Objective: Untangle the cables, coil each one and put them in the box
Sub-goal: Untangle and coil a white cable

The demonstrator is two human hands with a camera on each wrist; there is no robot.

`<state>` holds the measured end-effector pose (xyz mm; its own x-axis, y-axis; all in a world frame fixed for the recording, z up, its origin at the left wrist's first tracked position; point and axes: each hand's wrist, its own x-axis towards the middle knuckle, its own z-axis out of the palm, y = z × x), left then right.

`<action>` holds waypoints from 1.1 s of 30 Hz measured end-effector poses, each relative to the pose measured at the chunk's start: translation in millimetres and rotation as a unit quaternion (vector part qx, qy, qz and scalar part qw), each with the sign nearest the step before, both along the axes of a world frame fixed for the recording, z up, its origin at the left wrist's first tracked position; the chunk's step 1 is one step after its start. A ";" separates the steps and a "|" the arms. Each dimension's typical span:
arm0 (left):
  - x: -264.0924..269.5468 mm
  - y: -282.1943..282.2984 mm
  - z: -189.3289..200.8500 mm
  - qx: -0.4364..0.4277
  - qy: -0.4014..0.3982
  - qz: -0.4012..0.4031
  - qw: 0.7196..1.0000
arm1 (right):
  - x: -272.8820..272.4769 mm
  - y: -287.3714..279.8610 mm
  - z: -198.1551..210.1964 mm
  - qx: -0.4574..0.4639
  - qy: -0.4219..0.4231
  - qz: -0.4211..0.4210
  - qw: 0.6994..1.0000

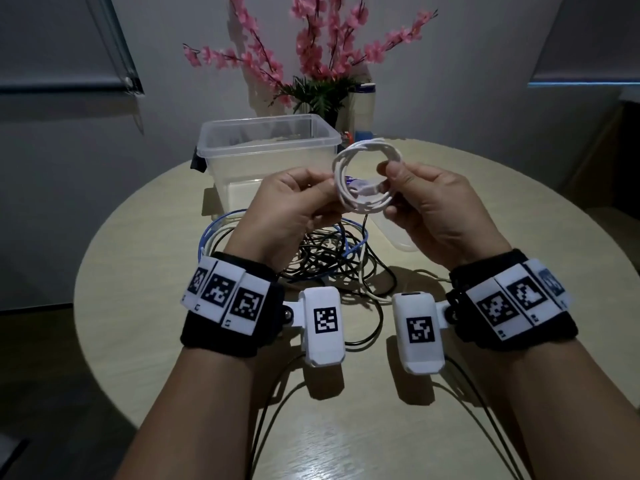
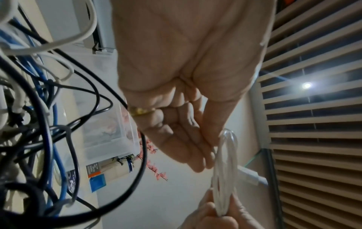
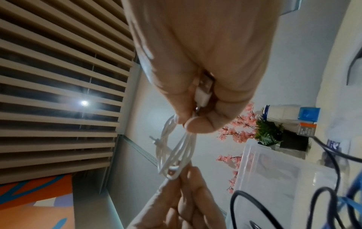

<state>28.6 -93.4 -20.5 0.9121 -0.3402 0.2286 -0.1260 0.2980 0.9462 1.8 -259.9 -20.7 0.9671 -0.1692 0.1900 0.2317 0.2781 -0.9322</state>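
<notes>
A white cable [image 1: 346,199] wound into a small coil hangs in the air between both hands, in front of the clear plastic box [image 1: 242,157]. My left hand [image 1: 327,188] pinches the coil's left side between thumb and fingers. My right hand [image 1: 391,181] pinches the right side. In the right wrist view the right hand [image 3: 192,119] also holds the cable's USB plug [image 3: 203,93] against the coil [image 3: 176,155]. The left wrist view shows the left hand [image 2: 207,158] on the coil [image 2: 225,170]. A tangle of black, blue and white cables [image 1: 332,258] lies on the table under the hands.
The round wooden table [image 1: 138,306] carries the box at its far side. Behind it are a vase of pink flowers [image 1: 322,64] and a white bottle [image 1: 363,105]. A clear lid [image 1: 398,233] lies right of the tangle. Black leads run off the near edge.
</notes>
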 end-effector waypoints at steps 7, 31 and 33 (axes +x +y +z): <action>-3.2 -8.2 1.8 -0.020 0.019 0.014 1.000 | 1.0 -2.1 -1.3 -0.006 -0.019 -0.056 0.998; -4.5 -3.0 -1.9 0.044 0.040 -0.102 0.993 | -4.5 -1.0 1.6 -0.008 -0.006 0.011 1.000; -4.1 -3.1 -0.6 0.042 0.039 -0.091 0.994 | -4.9 -2.1 2.4 -0.005 -0.012 0.007 1.000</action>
<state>24.4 -96.5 -21.1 0.8479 -0.5154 0.1243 -0.0036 0.2289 0.9734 -3.1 -262.0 -18.2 0.9647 -0.1536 0.2141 0.2496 0.2715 -0.9295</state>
